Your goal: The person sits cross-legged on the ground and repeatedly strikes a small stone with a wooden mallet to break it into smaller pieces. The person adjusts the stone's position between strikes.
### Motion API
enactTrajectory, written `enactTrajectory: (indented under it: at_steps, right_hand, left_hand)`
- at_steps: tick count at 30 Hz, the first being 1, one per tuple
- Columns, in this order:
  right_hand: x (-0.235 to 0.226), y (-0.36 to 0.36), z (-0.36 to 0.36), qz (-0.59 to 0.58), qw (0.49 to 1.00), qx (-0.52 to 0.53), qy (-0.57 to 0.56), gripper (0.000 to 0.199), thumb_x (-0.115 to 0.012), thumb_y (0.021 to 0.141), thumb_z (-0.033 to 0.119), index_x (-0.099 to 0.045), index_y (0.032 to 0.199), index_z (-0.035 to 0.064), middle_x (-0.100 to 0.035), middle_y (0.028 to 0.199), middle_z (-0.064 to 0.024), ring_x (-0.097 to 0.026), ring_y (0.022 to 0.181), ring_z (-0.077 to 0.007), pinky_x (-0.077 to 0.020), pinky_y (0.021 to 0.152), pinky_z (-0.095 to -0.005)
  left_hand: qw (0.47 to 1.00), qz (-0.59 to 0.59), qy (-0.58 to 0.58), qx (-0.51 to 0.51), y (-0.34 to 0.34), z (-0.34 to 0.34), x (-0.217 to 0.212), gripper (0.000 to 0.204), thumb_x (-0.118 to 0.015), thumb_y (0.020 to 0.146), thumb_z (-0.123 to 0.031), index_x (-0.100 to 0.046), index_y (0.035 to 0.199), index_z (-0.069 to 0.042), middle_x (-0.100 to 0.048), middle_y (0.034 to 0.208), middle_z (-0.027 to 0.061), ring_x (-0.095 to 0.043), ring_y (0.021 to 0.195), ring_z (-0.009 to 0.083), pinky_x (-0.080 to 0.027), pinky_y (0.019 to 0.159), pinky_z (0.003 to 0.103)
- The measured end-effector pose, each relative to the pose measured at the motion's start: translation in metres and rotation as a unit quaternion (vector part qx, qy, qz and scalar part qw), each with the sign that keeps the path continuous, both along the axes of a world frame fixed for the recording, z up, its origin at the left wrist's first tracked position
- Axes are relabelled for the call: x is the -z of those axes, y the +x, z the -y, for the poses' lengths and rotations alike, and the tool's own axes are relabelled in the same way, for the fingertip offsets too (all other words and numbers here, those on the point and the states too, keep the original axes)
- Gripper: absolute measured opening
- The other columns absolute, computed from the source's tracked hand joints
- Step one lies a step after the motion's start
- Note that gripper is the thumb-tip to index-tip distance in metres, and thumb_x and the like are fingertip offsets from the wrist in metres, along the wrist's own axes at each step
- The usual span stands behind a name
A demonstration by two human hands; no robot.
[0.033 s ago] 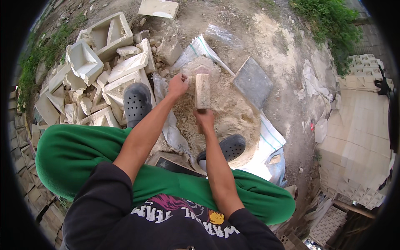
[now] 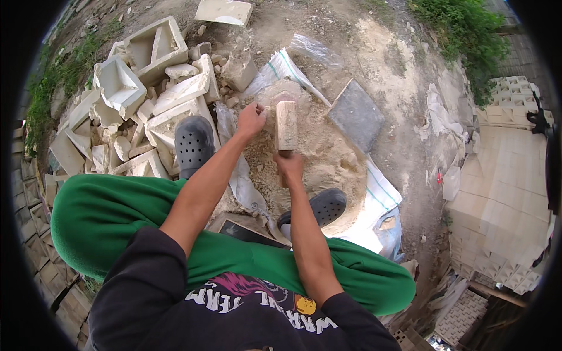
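mallet (image 2: 286, 126), a pale wooden block head on a short handle, stands upright above the sand mound (image 2: 316, 164); right hand (image 2: 288, 165) is closed around its handle, just below the head; left hand (image 2: 251, 120) is curled into a loose fist just left of the mallet head, fingers pinched together; whether it grips a small tool or a stone chip cannot be told from this view; both hands sit near each other but apart, forearms reaching forward over green trousers (image 2: 105, 222); beyond the hands lies a torn white sack (image 2: 281, 70) and a pale lump at the top of the mound; right of the hands, a flat grey slab (image 2: 357, 114) rests on the ground; left of the left hand, a pile of broken pale moulded blocks (image 2: 140, 88); dark clogs (image 2: 194, 143) flank the mound; judged step: striking or chipping work at the mound, with the mallet raised and the left hand steadying something at the strike point; the next move would call for a controlled downward blow, with the left fingers kept clear of the mallet face.
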State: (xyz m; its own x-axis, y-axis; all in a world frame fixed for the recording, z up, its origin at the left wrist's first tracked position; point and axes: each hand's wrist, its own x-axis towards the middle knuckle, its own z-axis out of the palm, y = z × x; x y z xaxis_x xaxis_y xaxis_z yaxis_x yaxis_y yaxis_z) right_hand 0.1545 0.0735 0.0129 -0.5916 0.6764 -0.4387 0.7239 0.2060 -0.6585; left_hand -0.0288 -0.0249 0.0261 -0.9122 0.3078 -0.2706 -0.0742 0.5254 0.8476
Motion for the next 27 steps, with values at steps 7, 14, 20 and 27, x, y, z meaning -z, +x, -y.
enactTrajectory:
  at_steps: [7, 14, 20, 27]
  right_hand:
    - [-0.067, -0.040, 0.003, -0.150, 0.978, -0.052, 0.136, 0.026, -0.071, 0.077, 0.028, -0.071, 0.085, 0.0026, -0.070, 0.071, -0.0149, -0.069, 0.063, -0.0290, -0.0540, 0.062, -0.0423]
    - [-0.018, -0.009, 0.010, -0.013, 0.995, -0.062, 0.073, 0.030, -0.072, 0.077, 0.028, -0.071, 0.089, 0.0004, -0.069, 0.069, -0.0145, -0.070, 0.067, -0.0305, -0.0544, 0.063, -0.0424]
    - [-0.088, -0.041, 0.008, 0.053, 0.991, 0.023, -0.120, 0.029, -0.073, 0.076, 0.026, -0.070, 0.081, -0.0022, -0.067, 0.062, -0.0110, -0.065, 0.049, -0.0191, -0.0542, 0.057, -0.0371]
    - [-0.077, -0.059, 0.003, -0.161, 0.974, -0.072, 0.139, 0.037, -0.070, 0.075, 0.031, -0.072, 0.094, -0.0004, -0.069, 0.072, -0.0239, -0.070, 0.077, -0.0403, -0.0553, 0.069, -0.0457]
  left_hand:
    - [0.999, 0.041, -0.006, -0.027, -0.010, 0.001, 0.005, 0.027, -0.073, 0.080, -0.024, -0.070, 0.098, -0.004, -0.074, 0.092, 0.0131, -0.071, 0.088, 0.0289, -0.054, 0.079, 0.038]
    - [0.997, 0.044, -0.056, -0.009, -0.031, 0.006, -0.004, 0.028, -0.075, 0.077, -0.027, -0.073, 0.095, -0.006, -0.075, 0.093, 0.0133, -0.072, 0.088, 0.0299, -0.055, 0.080, 0.039]
    - [0.998, 0.026, -0.049, -0.004, -0.027, 0.019, -0.001, 0.028, -0.075, 0.078, -0.029, -0.073, 0.095, -0.007, -0.075, 0.092, 0.0141, -0.072, 0.089, 0.0305, -0.055, 0.080, 0.040]
    - [0.998, 0.030, -0.062, 0.010, -0.034, 0.013, 0.002, 0.030, -0.076, 0.078, -0.030, -0.072, 0.095, -0.006, -0.074, 0.091, 0.0160, -0.071, 0.089, 0.0329, -0.055, 0.080, 0.042]
